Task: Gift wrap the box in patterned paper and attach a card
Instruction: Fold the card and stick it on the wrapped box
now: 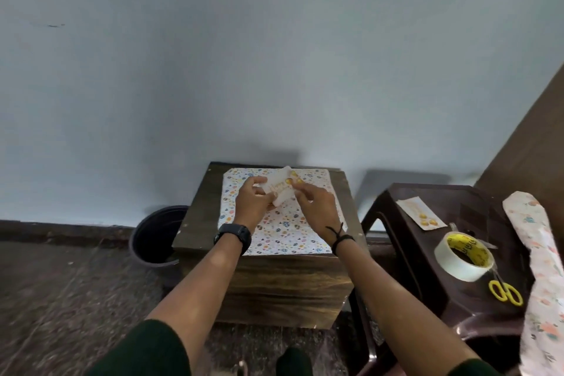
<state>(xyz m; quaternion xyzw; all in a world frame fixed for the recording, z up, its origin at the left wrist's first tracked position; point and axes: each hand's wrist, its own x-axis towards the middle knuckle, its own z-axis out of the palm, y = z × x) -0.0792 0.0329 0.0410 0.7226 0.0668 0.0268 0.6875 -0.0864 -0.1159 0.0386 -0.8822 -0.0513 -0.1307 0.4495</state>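
A sheet of white patterned paper with small coloured shapes lies flat on a wooden box-like table. Above its far part both hands hold a small white card with yellow marks. My left hand grips the card's left side. My right hand pinches its right edge near the yellow marks. A second card with yellow marks lies on the dark plastic stool to the right. The gift box itself cannot be told apart.
On the stool sit a roll of clear tape with a yellow core and yellow-handled scissors. A roll of floral paper leans at the far right. A dark bucket stands left of the table, by the wall.
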